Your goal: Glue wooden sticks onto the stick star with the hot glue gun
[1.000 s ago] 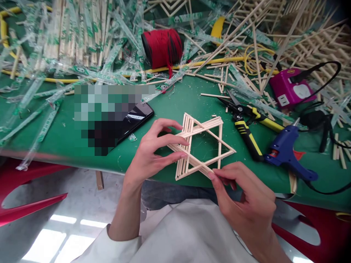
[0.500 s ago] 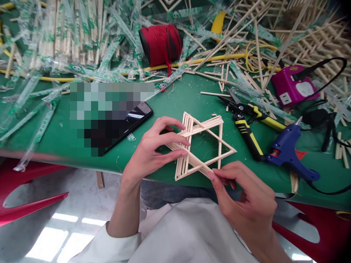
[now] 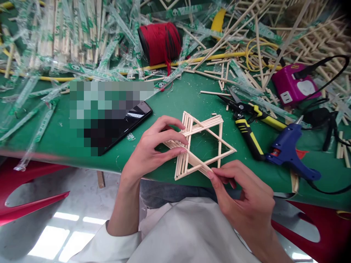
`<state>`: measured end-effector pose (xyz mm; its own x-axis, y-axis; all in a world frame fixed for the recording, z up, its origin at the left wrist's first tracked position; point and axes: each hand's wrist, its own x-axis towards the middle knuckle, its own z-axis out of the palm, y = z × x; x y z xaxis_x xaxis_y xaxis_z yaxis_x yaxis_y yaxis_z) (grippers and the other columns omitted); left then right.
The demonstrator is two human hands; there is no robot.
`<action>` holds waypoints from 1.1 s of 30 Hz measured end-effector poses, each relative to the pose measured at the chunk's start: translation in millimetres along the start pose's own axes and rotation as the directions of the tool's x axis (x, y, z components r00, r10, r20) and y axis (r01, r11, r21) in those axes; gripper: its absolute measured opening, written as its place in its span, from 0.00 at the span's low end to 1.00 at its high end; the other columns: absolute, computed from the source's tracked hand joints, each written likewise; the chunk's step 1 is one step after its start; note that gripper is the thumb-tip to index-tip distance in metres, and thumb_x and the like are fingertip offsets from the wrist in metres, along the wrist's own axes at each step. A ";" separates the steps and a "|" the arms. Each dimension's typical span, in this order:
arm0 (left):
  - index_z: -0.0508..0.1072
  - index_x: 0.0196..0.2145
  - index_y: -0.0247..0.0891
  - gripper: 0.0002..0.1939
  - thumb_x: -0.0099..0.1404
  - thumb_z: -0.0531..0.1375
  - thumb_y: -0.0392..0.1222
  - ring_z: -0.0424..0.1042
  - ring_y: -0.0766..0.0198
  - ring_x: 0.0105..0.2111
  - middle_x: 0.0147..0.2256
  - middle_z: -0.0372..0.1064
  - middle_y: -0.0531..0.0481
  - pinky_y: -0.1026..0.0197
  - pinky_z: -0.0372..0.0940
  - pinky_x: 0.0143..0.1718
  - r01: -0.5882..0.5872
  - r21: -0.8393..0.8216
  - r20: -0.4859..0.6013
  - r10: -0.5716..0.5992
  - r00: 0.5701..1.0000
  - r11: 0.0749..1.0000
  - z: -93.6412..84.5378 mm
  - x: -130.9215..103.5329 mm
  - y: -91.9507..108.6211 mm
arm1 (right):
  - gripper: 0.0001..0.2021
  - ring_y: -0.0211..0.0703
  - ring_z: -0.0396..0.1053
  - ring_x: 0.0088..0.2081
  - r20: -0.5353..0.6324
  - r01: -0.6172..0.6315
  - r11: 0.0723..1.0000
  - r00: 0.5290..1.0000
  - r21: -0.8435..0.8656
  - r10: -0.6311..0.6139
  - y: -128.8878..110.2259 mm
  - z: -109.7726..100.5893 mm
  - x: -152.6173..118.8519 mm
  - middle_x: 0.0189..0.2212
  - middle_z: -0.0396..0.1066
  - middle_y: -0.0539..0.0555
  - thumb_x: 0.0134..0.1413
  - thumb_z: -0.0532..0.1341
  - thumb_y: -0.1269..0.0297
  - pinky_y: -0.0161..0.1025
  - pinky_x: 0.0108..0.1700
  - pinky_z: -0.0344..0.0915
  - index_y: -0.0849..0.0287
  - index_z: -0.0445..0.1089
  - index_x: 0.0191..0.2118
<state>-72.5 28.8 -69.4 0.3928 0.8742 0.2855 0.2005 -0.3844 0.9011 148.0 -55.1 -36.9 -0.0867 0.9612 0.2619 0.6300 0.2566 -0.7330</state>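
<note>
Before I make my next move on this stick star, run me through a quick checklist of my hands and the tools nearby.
1. Right hand steady on the stick star: ok, thumb and finger pinch its near corner.
2. Left hand in place: ok, fingertips at the star's left side.
3. Glue gun away from the star: ok, it lies apart to the right.
4. Glue gun hot: cannot tell.
5. Cutters closed: not ok, their handles are spread.
6. Star's joints firm: cannot tell from this view.
</note>
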 end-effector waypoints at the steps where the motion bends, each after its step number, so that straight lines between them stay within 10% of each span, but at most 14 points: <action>1: 0.79 0.38 0.38 0.04 0.63 0.69 0.36 0.72 0.59 0.49 0.47 0.70 0.43 0.58 0.69 0.50 0.001 0.005 0.002 -0.001 1.000 1.000 -0.1 0.1 0.1 | 0.10 0.34 0.64 0.27 0.002 -0.003 1.000 1.000 -0.003 0.003 0.0 -0.1 -0.2 0.26 0.68 0.48 0.55 0.65 0.80 0.34 0.24 0.62 0.57 0.70 0.36; 33: 0.79 0.36 0.39 0.02 0.65 0.68 0.37 0.74 0.60 0.46 0.44 0.72 0.45 0.57 0.70 0.46 0.035 -0.041 -0.013 -0.035 0.999 0.999 0.1 -1.8 -1.4 | 0.09 0.36 0.64 0.29 0.031 -0.065 0.997 0.997 0.036 0.064 2.7 -1.7 -4.6 0.28 0.69 0.50 0.57 0.63 0.79 0.35 0.28 0.63 0.58 0.71 0.39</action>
<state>-73.4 27.7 -71.2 0.3736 0.8911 0.2577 0.1775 -0.3414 0.9230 151.4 -59.0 -39.0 -0.0703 0.9783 0.1950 0.6063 0.1972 -0.7704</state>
